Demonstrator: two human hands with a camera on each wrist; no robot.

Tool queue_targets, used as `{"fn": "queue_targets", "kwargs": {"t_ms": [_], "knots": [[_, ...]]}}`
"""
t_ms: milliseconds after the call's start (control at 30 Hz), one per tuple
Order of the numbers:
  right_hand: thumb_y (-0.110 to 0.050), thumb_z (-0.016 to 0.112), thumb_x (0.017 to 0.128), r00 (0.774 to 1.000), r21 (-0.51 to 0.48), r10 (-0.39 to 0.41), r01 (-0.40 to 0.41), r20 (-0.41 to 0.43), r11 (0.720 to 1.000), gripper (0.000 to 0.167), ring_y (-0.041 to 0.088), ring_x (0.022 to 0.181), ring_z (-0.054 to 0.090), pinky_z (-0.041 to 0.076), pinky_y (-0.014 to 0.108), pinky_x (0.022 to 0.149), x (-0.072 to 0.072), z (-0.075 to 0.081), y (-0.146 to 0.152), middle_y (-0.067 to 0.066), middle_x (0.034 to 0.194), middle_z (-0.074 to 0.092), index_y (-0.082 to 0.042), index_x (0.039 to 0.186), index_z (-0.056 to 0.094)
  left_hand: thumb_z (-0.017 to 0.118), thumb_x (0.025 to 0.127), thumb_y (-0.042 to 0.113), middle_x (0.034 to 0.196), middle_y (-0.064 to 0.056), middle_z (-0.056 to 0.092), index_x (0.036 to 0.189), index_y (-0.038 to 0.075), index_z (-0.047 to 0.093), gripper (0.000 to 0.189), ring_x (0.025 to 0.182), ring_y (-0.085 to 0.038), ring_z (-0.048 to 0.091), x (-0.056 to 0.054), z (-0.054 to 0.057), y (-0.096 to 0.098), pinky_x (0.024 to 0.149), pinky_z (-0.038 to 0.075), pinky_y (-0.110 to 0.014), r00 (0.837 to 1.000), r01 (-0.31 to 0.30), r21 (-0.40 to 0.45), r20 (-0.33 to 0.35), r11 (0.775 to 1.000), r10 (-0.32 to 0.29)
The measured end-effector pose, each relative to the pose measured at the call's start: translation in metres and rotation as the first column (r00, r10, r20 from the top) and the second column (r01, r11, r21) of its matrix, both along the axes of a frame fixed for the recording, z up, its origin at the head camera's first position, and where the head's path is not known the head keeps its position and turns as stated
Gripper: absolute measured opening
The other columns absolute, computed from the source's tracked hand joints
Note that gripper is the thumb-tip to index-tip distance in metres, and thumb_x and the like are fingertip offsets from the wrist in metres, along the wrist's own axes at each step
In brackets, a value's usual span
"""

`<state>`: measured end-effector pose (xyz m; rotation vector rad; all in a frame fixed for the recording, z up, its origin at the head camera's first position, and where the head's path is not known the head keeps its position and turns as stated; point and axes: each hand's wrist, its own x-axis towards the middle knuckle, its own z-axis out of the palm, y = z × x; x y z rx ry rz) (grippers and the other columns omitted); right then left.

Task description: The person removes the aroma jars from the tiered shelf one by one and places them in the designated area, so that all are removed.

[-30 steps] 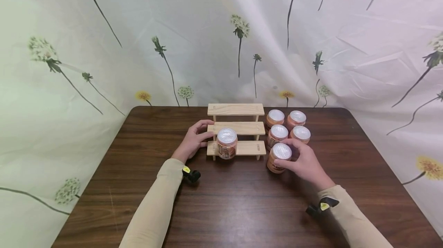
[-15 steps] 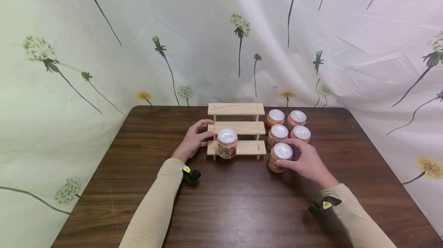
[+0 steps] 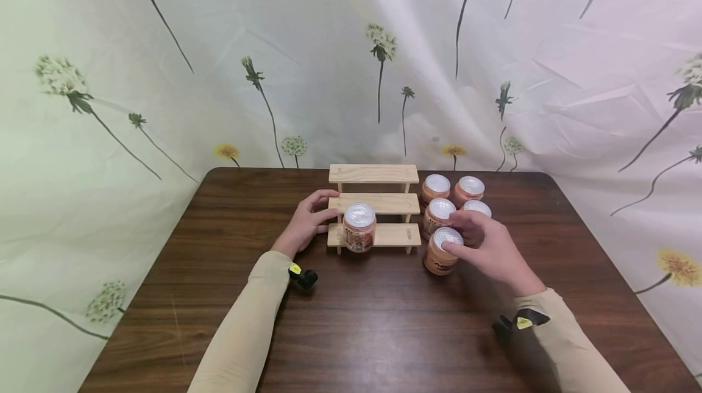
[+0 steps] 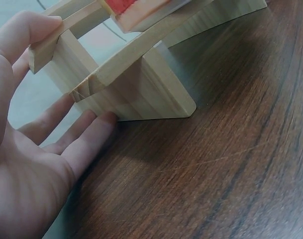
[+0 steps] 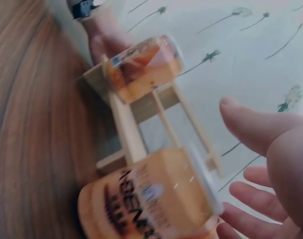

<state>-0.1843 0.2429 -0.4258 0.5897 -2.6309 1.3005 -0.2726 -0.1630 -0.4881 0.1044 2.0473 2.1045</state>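
Note:
My left hand [image 3: 303, 222] holds the left end of a three-step wooden rack [image 3: 384, 203], thumb and index finger at the middle shelf's end. In the left wrist view, other fingers [image 4: 91, 139] of that hand touch the rack's side. A plastic-looking jar [image 3: 359, 236] with a whitish lid stands upright on the lowest shelf, left of its middle. An orange jar [image 3: 440, 259] with dark lettering stands on the table right of the rack. My right hand [image 3: 493, 253] is beside this jar, its thumb and fingers spread; the right wrist view shows a gap between thumb and jar [image 5: 141, 199].
Behind the orange jar, several similar jars stand close together, among them a back-left jar [image 3: 437, 186] and a back-right jar [image 3: 470, 187]. The dark wooden table [image 3: 351, 326] reaches back to a dandelion-print curtain [image 3: 329, 76].
My right hand has let go of the orange jar and shifted slightly right, its thumb now higher near the lid. The left hand, the rack and its jar have stayed in place.

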Motion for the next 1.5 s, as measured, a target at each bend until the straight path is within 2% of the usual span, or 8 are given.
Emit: {"fn": "queue_targets", "kwargs": {"t_ms": [167,367,667,800,933,1067,1333,1500], "knots": [[-0.016,0.09,0.085,0.999,-0.047,0.014,-0.016,-0.046,0.999,0.054,0.033,0.113,0.069,0.056,0.052,0.097,-0.001,0.01,-0.015,0.016,0.128,0.071,-0.002,0.131,0.067,0.074,0.1,0.013,0.156,-0.016,0.04,0.14,0.016,0.061,0.043,0.126,-0.033,0.057,0.0,0.0,-0.001,0.085,0.061,-0.04,1.0,0.001,0.002,0.0,1.0,-0.001],[-0.012,0.09,0.085,0.997,-0.11,0.062,-0.066,-0.038,0.992,0.058,0.04,0.118,0.067,0.055,0.052,0.101,-0.005,0.015,-0.038,0.019,0.131,0.068,0.0,0.135,0.064,0.074,0.1,0.014,0.156,-0.016,0.041,0.141,0.015,0.06,0.043,0.125,-0.032,0.058,0.001,-0.001,-0.001,0.084,0.061,-0.039,1.0,0.007,-0.001,-0.004,1.0,-0.007],[-0.017,0.091,0.084,0.99,-0.103,0.141,-0.143,-0.023,0.984,0.065,0.031,0.127,0.062,0.052,0.058,0.102,-0.008,0.024,-0.078,0.017,0.137,0.065,-0.005,0.141,0.061,0.075,0.1,0.017,0.156,-0.016,0.042,0.143,0.015,0.059,0.046,0.122,-0.029,0.059,0.0,-0.002,-0.002,0.083,0.061,-0.038,1.0,0.016,-0.011,-0.014,1.0,-0.016],[-0.019,0.091,0.084,0.984,-0.098,0.175,-0.176,-0.019,0.979,0.068,0.033,0.128,0.062,0.052,0.055,0.105,-0.012,0.022,-0.098,0.015,0.141,0.063,-0.009,0.143,0.059,0.075,0.1,0.017,0.156,-0.016,0.042,0.143,0.015,0.059,0.045,0.122,-0.029,0.06,0.0,-0.002,-0.002,0.083,0.061,-0.038,1.0,0.014,-0.012,-0.018,1.0,-0.014],[-0.024,0.093,0.083,0.985,-0.081,0.17,-0.169,0.002,0.982,0.072,0.03,0.129,0.061,0.051,0.05,0.106,-0.017,0.017,-0.115,0.013,0.143,0.062,-0.013,0.145,0.058,0.075,0.1,0.017,0.156,-0.015,0.042,0.142,0.016,0.06,0.045,0.122,-0.03,0.059,0.0,-0.002,-0.002,0.084,0.061,-0.039,1.0,0.013,-0.011,-0.02,1.0,-0.013],[-0.027,0.093,0.083,0.987,-0.068,0.158,-0.156,0.02,0.985,0.075,0.031,0.13,0.061,0.051,0.05,0.107,-0.022,0.01,-0.127,0.015,0.143,0.061,-0.007,0.146,0.057,0.075,0.1,0.018,0.155,-0.015,0.043,0.141,0.016,0.06,0.044,0.122,-0.031,0.06,0.0,-0.003,-0.002,0.084,0.061,-0.04,1.0,0.01,-0.016,-0.022,1.0,-0.01],[-0.024,0.092,0.084,0.98,-0.149,0.175,-0.159,0.098,0.976,0.079,0.033,0.131,0.062,0.05,0.048,0.109,-0.027,0.003,-0.143,0.015,0.144,0.061,-0.005,0.149,0.052,0.075,0.099,0.017,0.154,-0.015,0.044,0.141,0.016,0.06,0.044,0.123,-0.031,0.059,0.0,-0.001,-0.001,0.085,0.061,-0.04,1.0,0.005,-0.014,-0.016,1.0,-0.006],[-0.019,0.091,0.084,0.977,-0.2,0.191,-0.169,0.094,0.965,0.075,0.031,0.129,0.063,0.051,0.047,0.108,-0.029,-0.002,-0.151,0.016,0.139,0.063,-0.002,0.146,0.054,0.075,0.1,0.016,0.152,-0.014,0.045,0.14,0.016,0.06,0.043,0.12,-0.029,0.06,0.001,0.0,-0.001,0.083,0.061,-0.038,1.0,0.004,-0.004,-0.01,1.0,-0.004]]}}
